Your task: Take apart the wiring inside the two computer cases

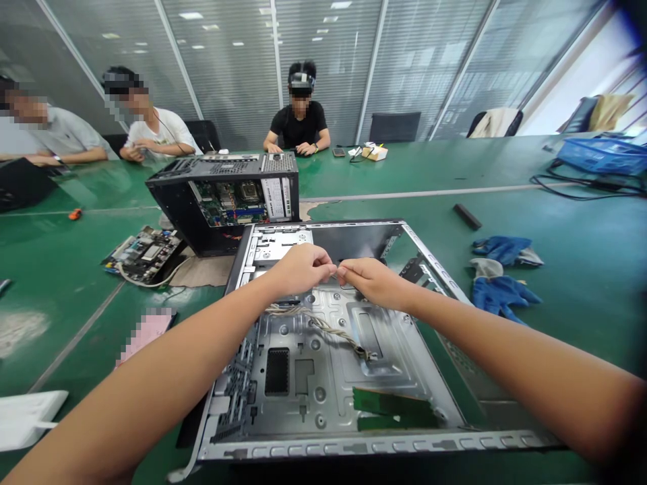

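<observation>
An open metal computer case [328, 447] lies flat on the table in front of me. Over its inside, my left hand [304, 267] and my right hand [371, 280] meet fingertip to fingertip. Both are closed in a pinch, and whatever sits between the fingers is too small or too hidden to name. Below them a twisted bundle of beige cables [333, 329] runs across the case floor to a dark connector end. Green strips [389, 403] show near the case's front edge; I cannot tell what they are.
Behind stands a second computer case [222, 168] with its board exposed. A loose motherboard [149, 252] lies left, blue gloves [505, 289] right. Farther right are a dark bar [468, 217], a blue basket [601, 156] and black cables. Several people sit across the green table [404, 185].
</observation>
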### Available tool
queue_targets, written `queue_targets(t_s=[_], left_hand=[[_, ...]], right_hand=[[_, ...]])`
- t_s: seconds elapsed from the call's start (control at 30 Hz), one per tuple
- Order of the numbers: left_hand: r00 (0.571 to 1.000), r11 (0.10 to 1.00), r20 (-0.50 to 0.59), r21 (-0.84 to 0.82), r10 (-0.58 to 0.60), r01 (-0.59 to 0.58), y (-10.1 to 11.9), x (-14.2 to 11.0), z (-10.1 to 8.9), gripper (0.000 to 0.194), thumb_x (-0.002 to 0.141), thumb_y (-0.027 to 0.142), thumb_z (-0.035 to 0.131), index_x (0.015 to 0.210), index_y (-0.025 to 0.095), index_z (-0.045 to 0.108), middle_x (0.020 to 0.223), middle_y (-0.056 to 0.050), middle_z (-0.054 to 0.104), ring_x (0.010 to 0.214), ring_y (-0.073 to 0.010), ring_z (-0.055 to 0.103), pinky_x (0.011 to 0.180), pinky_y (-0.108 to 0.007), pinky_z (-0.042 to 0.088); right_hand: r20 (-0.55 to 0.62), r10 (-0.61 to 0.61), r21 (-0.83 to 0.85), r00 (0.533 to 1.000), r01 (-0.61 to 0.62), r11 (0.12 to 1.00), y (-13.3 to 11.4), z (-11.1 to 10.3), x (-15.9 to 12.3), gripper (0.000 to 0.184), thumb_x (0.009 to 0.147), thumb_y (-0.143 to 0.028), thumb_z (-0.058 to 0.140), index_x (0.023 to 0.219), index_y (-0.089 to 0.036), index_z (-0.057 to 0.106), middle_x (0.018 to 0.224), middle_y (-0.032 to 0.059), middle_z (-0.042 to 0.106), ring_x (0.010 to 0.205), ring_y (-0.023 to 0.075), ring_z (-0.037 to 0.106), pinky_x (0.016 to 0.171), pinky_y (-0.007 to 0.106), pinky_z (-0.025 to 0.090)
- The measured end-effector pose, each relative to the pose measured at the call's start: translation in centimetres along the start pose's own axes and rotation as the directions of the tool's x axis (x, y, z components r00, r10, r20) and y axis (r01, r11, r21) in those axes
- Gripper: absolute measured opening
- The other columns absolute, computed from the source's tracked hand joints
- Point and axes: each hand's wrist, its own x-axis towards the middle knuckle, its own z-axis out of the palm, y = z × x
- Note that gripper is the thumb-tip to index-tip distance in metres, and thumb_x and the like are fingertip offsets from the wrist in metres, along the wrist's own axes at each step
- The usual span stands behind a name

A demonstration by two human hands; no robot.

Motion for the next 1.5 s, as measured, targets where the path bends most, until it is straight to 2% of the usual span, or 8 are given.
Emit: queue_targets(t_s=[0.17,0.47,0.67,0.93,1.03,1.17,1.43,1.5], left_hand=[[0.998,0.994,0.053,-0.102,-0.03,0.036,-0.4,0.0,-0.1,0.02,0.085,0.032,0.057,0.075,0.017,0.066,0.063,-0.002,0.067,0.053,-0.0113,0.058,0.054,-0.026,0.045],[1.0,0.996,-0.003,-0.084,-0.013,0.012,0.0,0.0,-0.2,0.011,0.081,0.026,0.059,0.076,0.017,0.065,0.059,0.001,0.062,0.055,-0.0107,0.055,0.053,-0.025,0.041],[0.999,0.995,-0.031,-0.098,-0.013,0.01,0.4,-0.2,-0.1,0.009,0.083,0.025,0.059,0.079,0.018,0.062,0.062,0.002,0.061,0.057,-0.0104,0.055,0.053,-0.024,0.042],[0.993,0.943,0.091,-0.317,-0.073,0.098,0.2,0.1,0.2,0.003,0.084,0.022,0.052,0.085,0.019,0.053,0.061,0.002,0.061,0.047,-0.0082,0.051,0.047,-0.023,0.042],[0.996,0.975,0.067,-0.213,-0.051,0.065,0.5,-0.1,0.1,0.003,0.084,0.021,0.051,0.082,0.02,0.053,0.061,0.002,0.06,0.049,-0.0087,0.051,0.049,-0.024,0.041],[0.988,0.99,-0.065,0.048,0.138,-0.135,0.7,-0.5,0.0,0.006,0.085,0.023,0.056,0.08,0.019,0.058,0.061,0.003,0.058,0.056,-0.0103,0.05,0.056,-0.026,0.038],[0.913,0.858,-0.057,0.369,0.405,-0.357,-0.6,-0.5,-0.1,0.022,0.082,0.013,0.057,0.1,0.021,0.063,0.102,-0.004,0.06,0.078,-0.0131,0.056,0.07,-0.027,0.043],[0.895,0.821,-0.05,0.424,0.443,-0.382,-0.6,-0.5,-0.1,0.021,0.084,0.013,0.056,0.102,0.021,0.063,0.103,-0.005,0.06,0.082,-0.0142,0.057,0.068,-0.026,0.042]], right_hand=[[-0.011,-0.012,-0.02,1.0,0.012,1.0,0.1,0.0,-0.1,0.031,0.096,-0.034,0.04,0.074,-0.019,0.057,0.062,-0.0005,0.051,0.061,0.0141,0.043,0.064,0.029,0.03],[0.096,0.074,0.256,0.993,-0.096,0.962,-0.3,-0.4,-0.3,0.032,0.096,-0.038,0.043,0.084,-0.017,0.064,0.057,-0.0042,0.035,0.053,0.0118,0.033,0.053,0.027,0.027],[0.079,0.067,0.177,0.995,-0.08,0.981,-0.4,-0.6,-0.1,0.031,0.095,-0.037,0.043,0.075,-0.018,0.058,0.057,-0.004,0.038,0.054,0.0113,0.034,0.056,0.028,0.028],[0.014,0.019,0.081,1.0,-0.02,0.996,-0.4,-0.3,0.0,0.031,0.093,-0.036,0.042,0.073,-0.018,0.06,0.058,-0.0028,0.043,0.058,0.0123,0.038,0.06,0.028,0.028],[0.043,0.029,0.128,0.999,-0.034,0.991,-0.5,-0.4,0.0,0.032,0.094,-0.035,0.042,0.074,-0.018,0.06,0.058,-0.0028,0.042,0.056,0.0117,0.036,0.058,0.029,0.028],[0.081,0.059,0.236,0.995,-0.076,0.969,-0.2,-0.4,-0.2,0.03,0.096,-0.035,0.043,0.073,-0.019,0.055,0.055,-0.0049,0.036,0.052,0.0104,0.031,0.054,0.028,0.025],[0.157,0.146,0.442,0.977,-0.202,0.874,0.2,-0.3,-0.3,0.033,0.097,-0.043,0.045,0.073,-0.021,0.05,0.054,-0.0082,0.024,0.048,0.0091,0.019,0.047,0.027,0.018],[0.201,0.144,0.478,0.969,-0.225,0.849,0.3,-0.4,-0.3,0.034,0.097,-0.046,0.046,0.074,-0.021,0.049,0.054,-0.0086,0.023,0.048,0.009,0.018,0.046,0.026,0.017]])
